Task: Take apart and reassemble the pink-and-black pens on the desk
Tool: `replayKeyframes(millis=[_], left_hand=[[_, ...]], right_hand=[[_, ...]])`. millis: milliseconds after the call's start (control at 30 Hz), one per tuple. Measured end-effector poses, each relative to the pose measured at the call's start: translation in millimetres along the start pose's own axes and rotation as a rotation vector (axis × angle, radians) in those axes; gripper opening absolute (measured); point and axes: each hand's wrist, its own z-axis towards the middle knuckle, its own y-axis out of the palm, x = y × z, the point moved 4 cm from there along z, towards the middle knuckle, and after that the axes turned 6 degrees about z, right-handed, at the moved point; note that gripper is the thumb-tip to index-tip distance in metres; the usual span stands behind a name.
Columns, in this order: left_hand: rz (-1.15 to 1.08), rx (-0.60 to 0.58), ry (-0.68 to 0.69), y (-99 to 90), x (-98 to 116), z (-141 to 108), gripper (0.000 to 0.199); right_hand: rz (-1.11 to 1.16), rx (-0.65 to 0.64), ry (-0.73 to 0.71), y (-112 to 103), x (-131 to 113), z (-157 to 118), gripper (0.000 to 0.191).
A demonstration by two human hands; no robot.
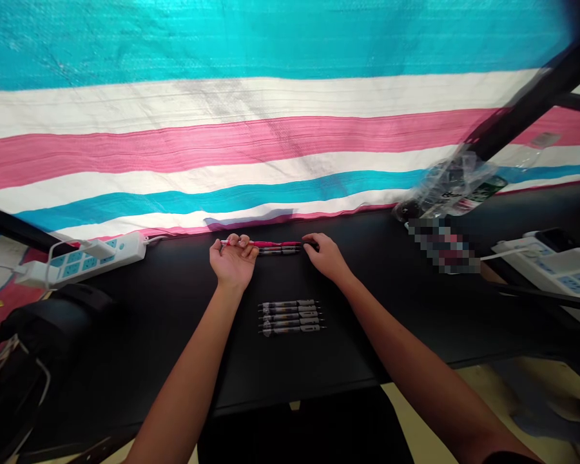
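A red pen (265, 244) lies level across the black tabletop (125, 361), held between my two hands. My left hand (232, 263) is curled palm-up around its left part. My right hand (325, 256) has its fingertips on the dark right end. Just below the red pen, two black-and-white pens (279, 251) lie side by side between my hands. Nearer me, several similar pens (290, 317) lie in a tight parallel row, and neither hand touches them.
A striped cyan, white and pink tarp hangs behind the table. White power strips (87, 261) sit at the left and right. A crumpled plastic bag (444, 187) lies at the back right near a black diagonal bar. A black bag (33, 361) sits at the left.
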Motion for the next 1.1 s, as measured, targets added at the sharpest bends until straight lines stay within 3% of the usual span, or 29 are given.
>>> replayKeyframes(millis=[300,433,700,867,1100], left_hand=[[0.015,-0.002,-0.015,1.2,-0.3,-0.2,0.049],[0.01,-0.015,-0.034,-0.1,-2.4,0.6,0.046],[0.014,0.025,-0.025,2.6,-1.3,-1.2,0.034],[0.02,0.001,-0.044,6.8,-1.8,-4.5,0.039],[0.022,-0.036,-0.126,11.7,-14.1,-7.5,0.047]], right_hand=[[-0.039,0.04,-0.04,-2.5,-8.3,-2.4,0.023],[-0.075,0.101,-0.1,-7.0,-20.0,-5.3,0.022],[-0.032,0.101,-0.118,-7.9,-26.3,-6.6,0.019],[0.009,0.1,-0.143,-7.2,-33.2,-8.5,0.02],[0.279,-0.119,-0.222,3.3,-57.5,-19.3,0.026]])
